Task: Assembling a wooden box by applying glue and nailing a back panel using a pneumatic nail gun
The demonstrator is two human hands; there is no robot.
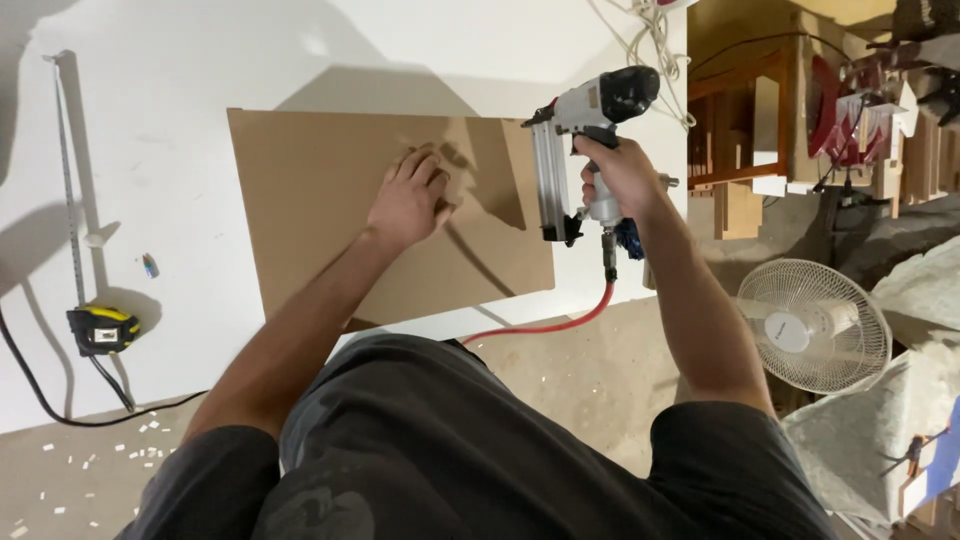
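Note:
A brown flat board (310,190) lies on a white tabletop (170,120). My left hand (408,200) rests palm-down on the board near its middle right, fingers spread. My right hand (622,178) grips the handle of a grey and black pneumatic nail gun (585,130), held just above the board's right edge with its nose pointing down. A red air hose (560,322) runs from the bottom of the gun's handle down past the table's edge.
A yellow and black tape measure (100,328) sits at the table's left with its blade extended upward. A black cable (60,415) curls near it. A white fan (812,325) stands on the floor at right, beside wooden pieces and clutter (800,110).

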